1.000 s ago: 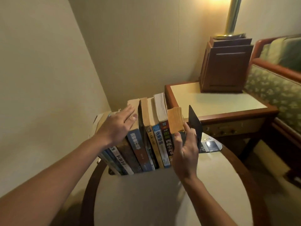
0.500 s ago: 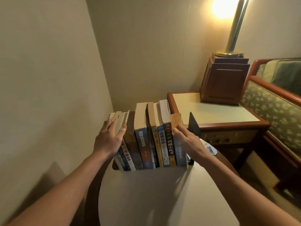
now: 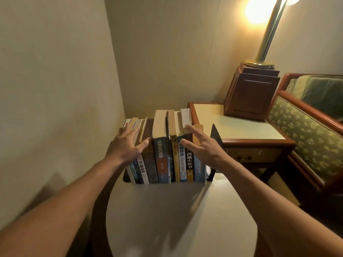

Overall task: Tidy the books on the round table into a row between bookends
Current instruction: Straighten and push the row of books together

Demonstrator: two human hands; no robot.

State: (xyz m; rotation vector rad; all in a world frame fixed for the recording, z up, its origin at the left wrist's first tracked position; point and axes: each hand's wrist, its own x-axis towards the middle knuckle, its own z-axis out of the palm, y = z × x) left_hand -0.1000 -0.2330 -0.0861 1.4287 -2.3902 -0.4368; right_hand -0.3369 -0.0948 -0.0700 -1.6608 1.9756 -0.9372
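Note:
Several books [image 3: 163, 156] stand upright in a row at the far side of the round table [image 3: 178, 219], spines toward me. A black bookend [image 3: 215, 133] stands at the row's right end; a dark foot of another bookend [image 3: 126, 178] shows at the left end. My left hand [image 3: 126, 145] lies with straight fingers across the tops of the leftmost books. My right hand [image 3: 202, 147] has spread, straight fingers touching the upper spines and tops of the rightmost books.
A wall runs close along the left. Behind the round table to the right stands a square side table [image 3: 241, 130] bearing a wooden lamp base [image 3: 252, 93] with a brass lamp pole [image 3: 267, 34]. A green patterned armchair [image 3: 306, 130] is at the far right.
The right hand left the bookend and came onto the rightmost books. The left hand shifted from the middle books to the leftmost ones. The books now stand straighter.

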